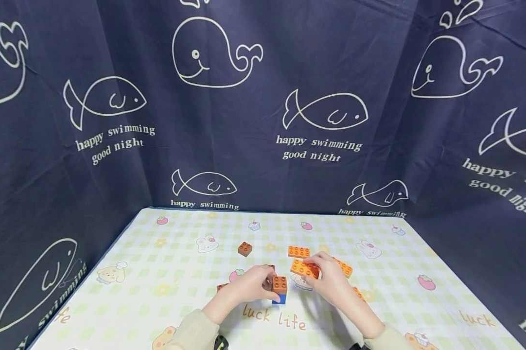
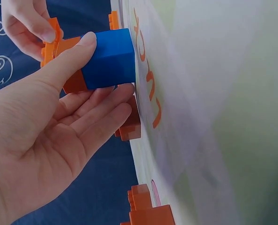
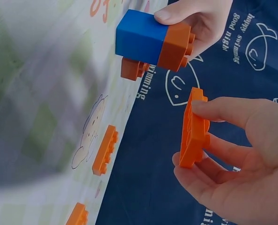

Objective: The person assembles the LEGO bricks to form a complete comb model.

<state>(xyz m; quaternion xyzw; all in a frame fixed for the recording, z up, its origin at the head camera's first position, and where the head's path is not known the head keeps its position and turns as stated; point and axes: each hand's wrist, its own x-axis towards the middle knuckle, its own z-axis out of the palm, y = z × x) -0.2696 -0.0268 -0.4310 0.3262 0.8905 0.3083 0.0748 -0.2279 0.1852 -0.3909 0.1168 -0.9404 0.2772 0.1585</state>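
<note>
My left hand (image 1: 251, 287) grips a small stack between thumb and fingers. The stack is a blue block (image 2: 112, 57) with a square brown brick (image 1: 280, 282) on top, studs up, standing at the tablecloth. My right hand (image 1: 331, 278) pinches a flat orange brick (image 3: 193, 133) between thumb and fingertips. In the head view this brick is held raised, to the right of the stack and apart from it. In the right wrist view, its hollow underside faces toward the table.
Beyond the hands lie a brown brick (image 1: 245, 249) and an orange brick (image 1: 299, 251). More orange bricks (image 1: 344, 267) lie right of my right hand. Brown bricks (image 2: 150, 215) sit by my left hand, partly hidden in the head view. A dark curtain (image 1: 263, 146) hangs behind the table (image 1: 127, 253).
</note>
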